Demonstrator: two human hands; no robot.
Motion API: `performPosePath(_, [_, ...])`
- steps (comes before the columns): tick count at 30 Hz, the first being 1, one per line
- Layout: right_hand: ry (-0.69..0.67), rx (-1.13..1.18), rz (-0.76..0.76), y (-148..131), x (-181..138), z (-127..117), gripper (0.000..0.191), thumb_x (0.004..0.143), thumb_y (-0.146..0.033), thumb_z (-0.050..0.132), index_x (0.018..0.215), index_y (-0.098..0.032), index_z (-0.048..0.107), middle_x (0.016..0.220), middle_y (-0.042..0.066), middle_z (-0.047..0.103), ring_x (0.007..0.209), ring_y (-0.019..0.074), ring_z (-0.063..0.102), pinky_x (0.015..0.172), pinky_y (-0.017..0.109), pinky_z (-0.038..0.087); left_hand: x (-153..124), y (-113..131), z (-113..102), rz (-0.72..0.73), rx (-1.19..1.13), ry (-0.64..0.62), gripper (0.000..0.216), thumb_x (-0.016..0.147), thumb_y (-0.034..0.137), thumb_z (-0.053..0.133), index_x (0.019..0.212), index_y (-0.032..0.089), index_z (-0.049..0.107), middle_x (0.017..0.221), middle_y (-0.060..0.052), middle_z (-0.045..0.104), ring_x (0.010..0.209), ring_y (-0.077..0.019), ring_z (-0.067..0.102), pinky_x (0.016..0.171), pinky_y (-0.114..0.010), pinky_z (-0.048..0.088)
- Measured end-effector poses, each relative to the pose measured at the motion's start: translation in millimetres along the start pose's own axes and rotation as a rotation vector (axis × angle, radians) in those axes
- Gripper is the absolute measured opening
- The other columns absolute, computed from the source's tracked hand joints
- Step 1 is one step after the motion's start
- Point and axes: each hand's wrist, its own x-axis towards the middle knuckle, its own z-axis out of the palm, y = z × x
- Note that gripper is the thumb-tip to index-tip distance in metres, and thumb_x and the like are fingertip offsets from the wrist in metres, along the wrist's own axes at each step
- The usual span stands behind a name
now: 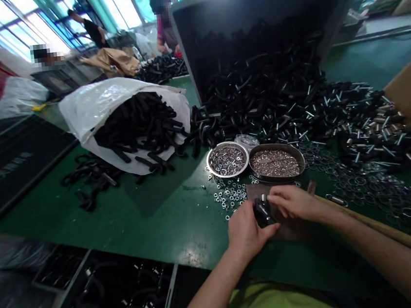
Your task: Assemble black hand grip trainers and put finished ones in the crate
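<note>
My left hand (246, 230) is closed around a small black plastic part (262, 212) with a metal bolt end showing at its top. My right hand (294, 202) pinches at the top of the same part, fingers together. Both hands hover just above the green table (153, 218), near its front edge. Directly beyond them lie loose metal nuts and washers (230, 195), a round metal dish of washers (227, 160) and an oval metal dish of small nuts (276, 162).
A big heap of black parts with bolts (295, 100) spills from a tipped grey bin (235, 18). A white bag of black parts (132, 122) lies at left. Black crates (110, 296) stand at the near left. A wooden stick (382, 228) lies under my right forearm. People work at the back.
</note>
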Motion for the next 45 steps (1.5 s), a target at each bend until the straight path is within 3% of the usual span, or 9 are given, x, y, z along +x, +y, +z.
performPosePath(5, [0.346, -0.498, -0.19, -35.4, 83.6, -29.7, 0.019, 0.086, -0.024, 0.05, 0.088, -0.017, 0.068, 0.092, 0.007, 0.069, 0.092, 0.0193, 0.058, 0.078, 0.03, 0.043, 2.9, 2.8, 1.5, 0.215, 0.248, -0.048, 0.056, 0.06, 0.042, 0.077, 0.107, 0.02, 0.055, 0.109, -0.008, 0.058, 0.101, -0.0291, 0.051, 0.085, -0.044, 0.042])
performPosePath(9, [0.372, -0.612, -0.2, -57.9, 143.2, -18.3, 0.017, 0.082, -0.019, 0.055, 0.082, -0.013, 0.071, 0.098, 0.015, 0.067, 0.106, 0.0268, 0.051, 0.083, 0.035, 0.041, 2.4, 0.0, 6.5, 0.192, 0.233, -0.049, 0.063, 0.059, 0.045, 0.077, 0.113, 0.022, 0.053, 0.111, -0.007, 0.056, 0.1, -0.027, 0.05, 0.085, -0.043, 0.043])
performPosePath(14, [0.372, -0.673, -0.168, -62.9, 169.0, -8.1, 0.017, 0.081, -0.013, 0.054, 0.081, -0.009, 0.07, 0.097, 0.02, 0.067, 0.105, 0.0291, 0.052, 0.083, 0.036, 0.04, 3.4, -5.5, 9.0, 0.201, 0.218, -0.041, 0.066, 0.058, 0.048, 0.077, 0.114, 0.022, 0.053, 0.111, -0.007, 0.055, 0.1, -0.0274, 0.049, 0.084, -0.044, 0.043])
performPosePath(20, [0.375, -0.587, -0.178, -64.2, 136.9, -21.1, 0.022, 0.088, -0.018, 0.047, 0.104, -0.012, 0.062, 0.098, 0.013, 0.067, 0.095, 0.0217, 0.058, 0.081, 0.032, 0.041, 7.6, -5.8, 8.3, 0.227, 0.226, -0.059, 0.061, 0.059, 0.045, 0.076, 0.111, 0.02, 0.055, 0.107, -0.008, 0.056, 0.099, -0.0279, 0.05, 0.082, -0.043, 0.042])
performPosePath(24, [0.288, -0.477, -0.282, -45.4, 73.3, -25.0, 0.014, 0.086, -0.019, 0.052, 0.088, -0.018, 0.065, 0.09, 0.003, 0.068, 0.086, 0.0145, 0.06, 0.079, 0.026, 0.043, 8.4, -6.2, 8.8, 0.222, 0.228, -0.051, 0.06, 0.06, 0.043, 0.076, 0.111, 0.02, 0.055, 0.107, -0.008, 0.056, 0.1, -0.0281, 0.049, 0.082, -0.042, 0.041])
performPosePath(30, [0.192, -0.306, -0.285, 4.2, 4.9, -3.0, 0.016, 0.079, -0.007, 0.053, 0.083, -0.018, 0.064, 0.082, 0.004, 0.064, 0.081, 0.0164, 0.058, 0.075, 0.031, 0.045, 7.7, -4.2, 8.5, 0.204, 0.206, -0.056, 0.055, 0.06, 0.041, 0.076, 0.107, 0.02, 0.057, 0.101, -0.007, 0.056, 0.098, -0.0272, 0.05, 0.081, -0.041, 0.041])
performPosePath(34, [0.256, -0.299, -0.249, 11.3, -0.5, 15.0, 0.025, 0.077, -0.003, 0.049, 0.095, -0.017, 0.057, 0.088, 0.005, 0.059, 0.077, 0.0148, 0.057, 0.07, 0.028, 0.046, 8.2, -2.6, 7.8, 0.196, 0.225, -0.062, 0.056, 0.06, 0.042, 0.076, 0.107, 0.021, 0.056, 0.101, -0.007, 0.056, 0.097, -0.0269, 0.05, 0.082, -0.041, 0.041])
performPosePath(39, [0.231, -0.654, -0.473, 4.8, -11.4, 31.6, 0.016, 0.086, -0.011, 0.046, 0.084, -0.016, 0.06, 0.077, 0.007, 0.06, 0.079, 0.0204, 0.053, 0.069, 0.031, 0.044, 8.0, -3.3, 10.5, 0.198, 0.258, -0.052, 0.041, 0.064, 0.039, 0.073, 0.095, 0.019, 0.056, 0.096, -0.007, 0.056, 0.093, -0.0266, 0.05, 0.08, -0.04, 0.041])
performPosePath(45, [0.093, -0.553, -0.304, -15.6, 23.8, -27.0, 0.013, 0.083, -0.023, 0.056, 0.088, -0.024, 0.069, 0.08, 0.002, 0.069, 0.074, 0.0166, 0.061, 0.068, 0.028, 0.044, 7.7, -4.3, 9.8, 0.219, 0.184, -0.05, 0.074, 0.059, 0.039, 0.079, 0.124, 0.023, 0.045, 0.104, -0.006, 0.056, 0.095, -0.0265, 0.049, 0.081, -0.041, 0.041])
